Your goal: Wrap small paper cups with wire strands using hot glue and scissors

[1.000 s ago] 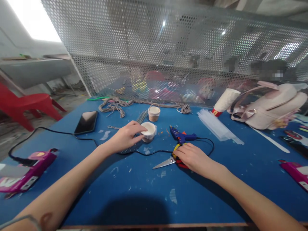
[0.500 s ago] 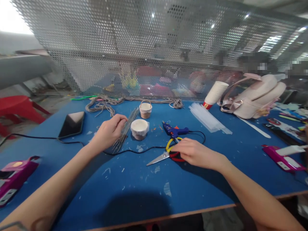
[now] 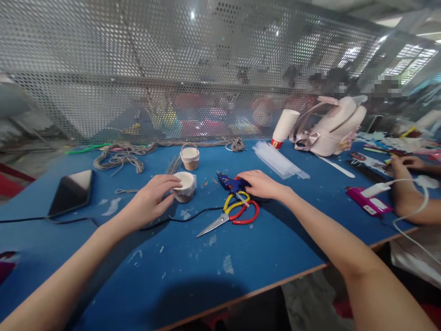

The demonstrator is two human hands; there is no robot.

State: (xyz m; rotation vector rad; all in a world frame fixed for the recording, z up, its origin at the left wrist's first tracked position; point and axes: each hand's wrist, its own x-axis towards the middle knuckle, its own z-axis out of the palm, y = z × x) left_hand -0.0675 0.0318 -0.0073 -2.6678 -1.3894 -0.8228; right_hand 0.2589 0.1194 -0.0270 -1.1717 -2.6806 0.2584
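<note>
Here, round cup (image 3: pixel 186 187), plastic glue gun (image 3: pixel 230 183)

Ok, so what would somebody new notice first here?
Probably the scissors with yellow and red handles, lying near the middle of the blue table. Beyond them, the right hand is on a blue glue gun; leftward, the left hand is at a small cup. Farther right, a pale backpack sits beside stacked paper cups.
</note>
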